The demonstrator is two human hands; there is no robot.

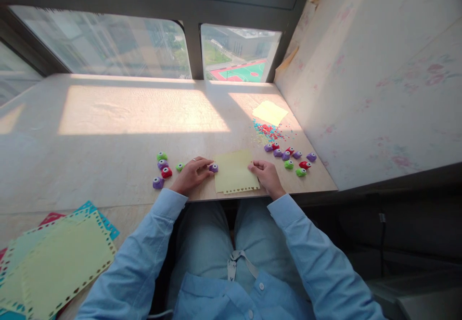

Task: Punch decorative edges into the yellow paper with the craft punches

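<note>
A pale yellow sheet of paper [236,168] lies in front of me at the table's edge, with a row of small punched holes along its near side. My left hand [195,173] has its fingers closed around a small purple craft punch [213,167] at the sheet's left edge. Whether the paper sits inside the punch's slot I cannot tell. At the sheet's right edge, my right hand [265,173] pinches the paper between thumb and fingers. A green punch [179,167] is just left of my left hand.
More punches [161,164] stand at left, and several purple, red and green ones [288,154] at right. Behind those are scattered red and blue paper bits [269,131] and another yellow sheet [270,112]. Hole-edged coloured sheets [68,262] are piled at lower left. A wall [378,79] bounds the right.
</note>
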